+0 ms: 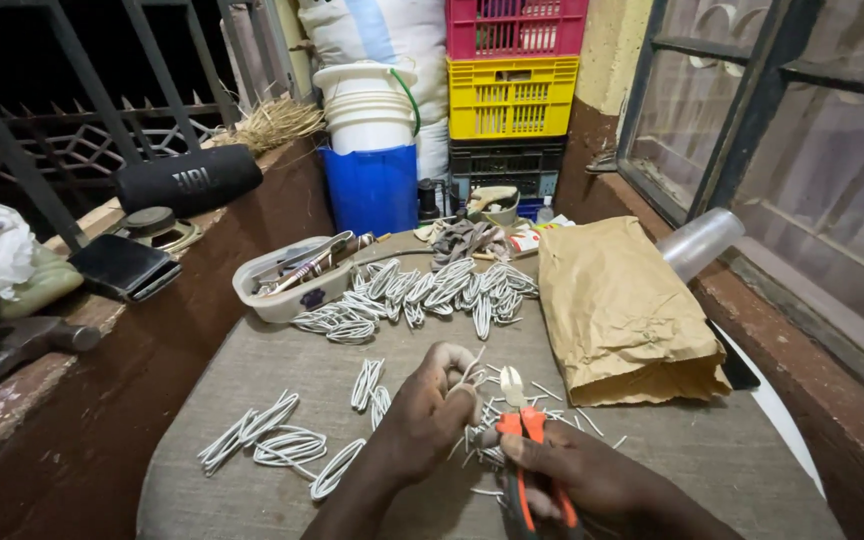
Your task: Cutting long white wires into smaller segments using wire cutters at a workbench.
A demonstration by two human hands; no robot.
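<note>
A grey cloth-covered bench [652, 450] is filling a narrow corner, with a low brick ledge [182, 330] running left of it and a barred window [772, 110] standing right. On it, the left hand [427, 410] is pinching a white wire piece [469, 368] just beside orange-handled cutters [524, 440] gripped by the right hand [592, 475]. Bare cloth is lying open right of the cutters, below a brown paper bag [622, 310].

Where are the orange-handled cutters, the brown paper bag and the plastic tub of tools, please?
Orange-handled cutters [524, 425]: head view, on the orange grip below the jaws.
Brown paper bag [617, 310]: head view, middle of its creased face.
Plastic tub of tools [287, 298]: head view, on its near white wall.
</note>
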